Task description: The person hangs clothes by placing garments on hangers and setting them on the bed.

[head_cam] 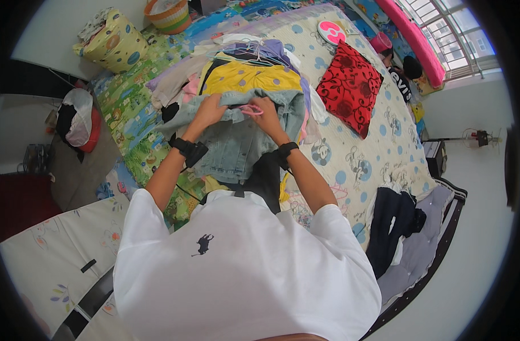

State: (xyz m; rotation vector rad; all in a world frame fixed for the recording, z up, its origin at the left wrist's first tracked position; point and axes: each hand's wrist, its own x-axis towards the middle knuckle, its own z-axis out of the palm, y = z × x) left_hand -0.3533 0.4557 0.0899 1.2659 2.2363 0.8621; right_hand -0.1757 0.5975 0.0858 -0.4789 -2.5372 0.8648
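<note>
A light-blue denim jacket [225, 149] hangs down in front of me over the near side of the bed. My left hand [210, 110] grips the jacket near its collar. At the neck opening, my right hand [264, 113] holds a pink clothes hanger [252, 110], partly hidden by the denim and my fingers. Just beyond the jacket lies a yellow garment with purple dots [251, 79], on a pile of clothes. Several thin wire-like hangers [243, 51] stick out at the far end of that pile.
A red patterned cushion [350, 89] and a round pink-and-white object [331, 32] lie on the mattress cover [328, 170]. Dark clothing [388, 226] rests at the right, beside the headboard [439, 251]. A yellow bag of clothes [115, 44] and a striped basket [169, 19] stand at the far left.
</note>
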